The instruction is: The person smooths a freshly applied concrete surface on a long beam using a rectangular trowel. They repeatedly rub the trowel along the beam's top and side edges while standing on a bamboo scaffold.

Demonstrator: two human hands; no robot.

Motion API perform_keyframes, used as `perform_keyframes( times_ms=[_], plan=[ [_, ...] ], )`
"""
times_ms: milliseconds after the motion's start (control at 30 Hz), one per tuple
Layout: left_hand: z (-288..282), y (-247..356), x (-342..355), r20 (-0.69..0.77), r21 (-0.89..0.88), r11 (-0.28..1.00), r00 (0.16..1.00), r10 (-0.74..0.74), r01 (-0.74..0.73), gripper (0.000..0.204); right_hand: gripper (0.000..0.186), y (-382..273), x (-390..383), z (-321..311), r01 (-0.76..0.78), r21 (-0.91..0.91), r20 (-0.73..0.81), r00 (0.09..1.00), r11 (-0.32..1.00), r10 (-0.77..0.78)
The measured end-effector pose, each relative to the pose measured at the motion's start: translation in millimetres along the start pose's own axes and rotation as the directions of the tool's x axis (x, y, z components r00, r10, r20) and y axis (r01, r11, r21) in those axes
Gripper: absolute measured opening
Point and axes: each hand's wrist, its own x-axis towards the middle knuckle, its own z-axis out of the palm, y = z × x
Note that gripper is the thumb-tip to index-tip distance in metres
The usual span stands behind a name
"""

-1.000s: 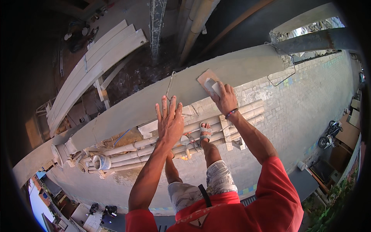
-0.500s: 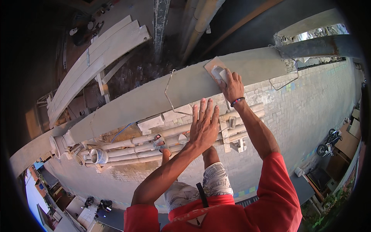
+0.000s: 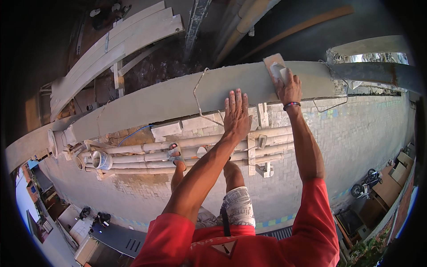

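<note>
A long grey plastered beam (image 3: 164, 99) crosses in front of me, its face smooth. My right hand (image 3: 291, 88) is closed around the pale handle of a flat plastering float (image 3: 269, 66). The float's blade lies on the beam's face and sticks out past its far edge. To the left of it, my left hand (image 3: 237, 116) is stretched out, fingers fairly straight and holding nothing. Its fingertips overlap the beam's near part; whether they press on it I cannot tell. A bent wire (image 3: 195, 92) loops over the beam just left of that hand.
Below me, bamboo poles (image 3: 133, 159) form a scaffold where my foot stands, with a white bucket (image 3: 102, 160) at its left end. Another bent wire (image 3: 345, 94) hangs at the beam's right. Pale planks (image 3: 129, 38) rise at upper left. A paved ground (image 3: 307, 204) lies far beneath.
My right hand has slid the float to the right along the beam. My left hand has moved up, its fingertips now over the beam. The whole view has shifted a little.
</note>
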Motion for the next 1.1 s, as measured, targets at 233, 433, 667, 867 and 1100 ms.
perform_keyframes(
  times_ms=[233,433,667,867,1100],
  plan=[
    [-2.8,12.0,-10.3,0.002,-0.107,0.994,1.000,-0.024,0.025,0.079,0.045,156.0,-93.4,-68.6,-0.287,0.200,-0.156,0.935,0.937,0.320],
    [-40.5,25.8,-94.0,0.232,-0.410,0.912,0.968,0.096,0.008,0.066,0.051,45.7,-225.2,-145.0,-0.632,0.642,0.493,0.774,0.434,0.397],
    [-65.0,0.3,-196.5,0.314,-0.794,0.500,0.937,-0.150,0.346,0.045,0.050,-88.8,-221.1,-182.7,-0.318,0.477,0.348,0.925,0.819,0.156],
    [-163.6,-17.6,-198.3,0.305,-0.891,0.297,0.938,-0.166,0.343,0.050,0.053,-168.2,-206.9,-192.6,-0.048,0.442,0.182,0.983,0.896,-0.038],
    [-196.1,-45.9,-202.1,0.354,-0.935,-0.087,0.898,-0.263,0.343,0.047,0.053,-237.3,-210.7,-201.0,0.070,0.451,0.158,0.975,0.890,-0.156]
  ],
)
